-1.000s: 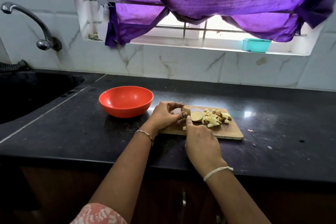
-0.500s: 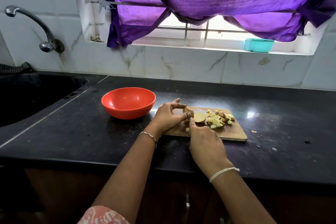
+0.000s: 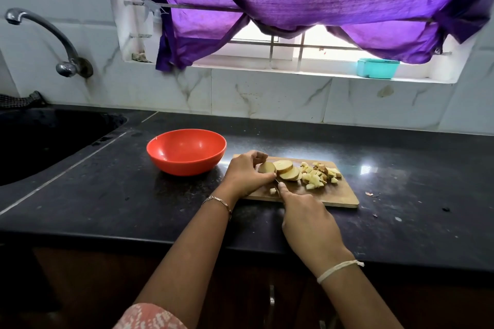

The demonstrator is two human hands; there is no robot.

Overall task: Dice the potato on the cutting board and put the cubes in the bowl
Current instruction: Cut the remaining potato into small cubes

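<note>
A wooden cutting board (image 3: 339, 196) lies on the black counter. My left hand (image 3: 244, 175) grips the remaining potato end (image 3: 266, 168) at the board's left side. Two round slices (image 3: 287, 170) lean to the right of it. Further right sits a pile of several potato cubes (image 3: 318, 176), and one loose cube (image 3: 272, 191) lies near the front edge. My right hand (image 3: 307, 219) holds a knife (image 3: 277, 183), mostly hidden by the hand, its blade beside the potato end. An orange bowl (image 3: 187, 151) stands left of the board with nothing in it.
A dark sink (image 3: 48, 139) with a metal tap (image 3: 53, 43) is at the far left. Small potato scraps (image 3: 371, 194) lie on the counter (image 3: 414, 195) right of the board. A teal container (image 3: 378, 68) sits on the window sill under a purple curtain.
One more slice has come off the potato, so two slices now lean beside the shorter end piece. Both hands stay at the board's left side.
</note>
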